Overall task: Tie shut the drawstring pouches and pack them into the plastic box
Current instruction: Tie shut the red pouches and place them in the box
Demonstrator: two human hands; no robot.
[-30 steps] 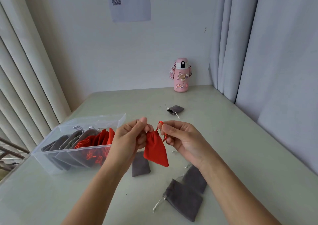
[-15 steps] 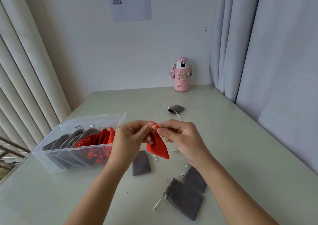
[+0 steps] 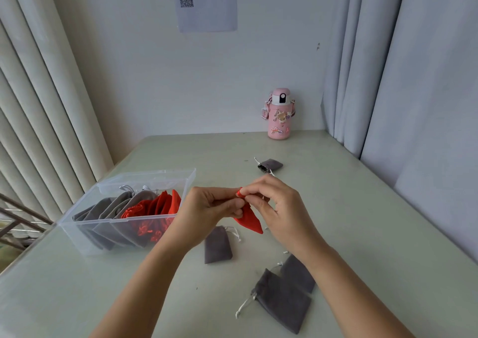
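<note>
**Desk:** What's at the left?

**Me:** By the left edge of the surface (image 3: 362, 221) I see the plastic box (image 3: 165, 180). It is clear-walled, with packed grey pouches (image 3: 103, 216) and packed red pouches (image 3: 161, 206) filed on edge, grey to the left and red to the right. I'd guess they stand that way so more will fit.

**Desk:** And the hands?

**Me:** Both are closed and raised above the middle of the surface. The left hand (image 3: 209, 208) grips the neck of the red pouch (image 3: 249, 220), and the body hangs free below it. The right hand (image 3: 279, 208) pinches the red cord (image 3: 239, 192) at the mouth between thumb and forefinger. I judge the left is anchoring the fabric so the right can work the knot. I can't tell whether that knot is finished.

**Desk:** What's left to do?

**Me:** Quite a lot, I think. A flat grey pouch (image 3: 217, 246) lies just under the hands. Two overlapping grey pouches (image 3: 284, 304) lie near the front edge with white cords trailing. A far grey pouch (image 3: 270, 165) lies toward the back edge, its mouth seemingly open. All of them are within easy reach.

**Desk:** Anything else?

**Me:** A pink bottle (image 3: 279, 115) stands at the back edge, well apart from the work.
</note>
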